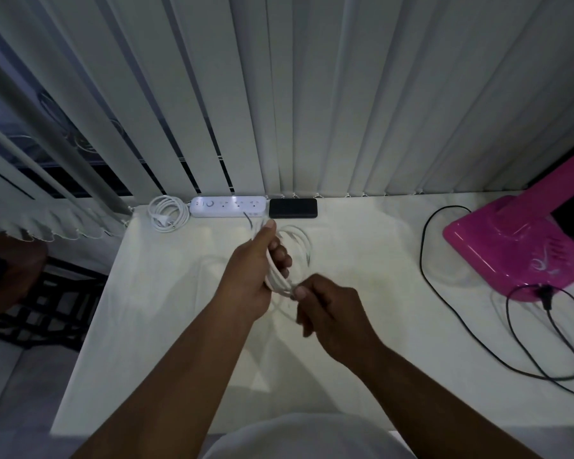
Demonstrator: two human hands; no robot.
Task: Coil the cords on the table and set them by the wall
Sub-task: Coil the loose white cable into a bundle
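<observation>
Over the middle of the white table (166, 326), my left hand (256, 270) grips a bundle of thin white cord (300, 241) wound into loops that stick out past its fingers. My right hand (328, 309) pinches the same cord just below the left hand, fingers closed on a strand. A coiled white cord with its plug (167, 213) lies at the table's back left by the blinds, attached to a white power strip (228, 206). A loose black cord (426, 260) trails across the right side of the table.
A black flat device (293, 208) lies beside the power strip at the back edge. A pink appliance (517, 246) stands at the right, with the black cord plugged into it. Vertical blinds (312, 94) hang behind the table. The table's left edge drops to a dark chair frame (47, 299).
</observation>
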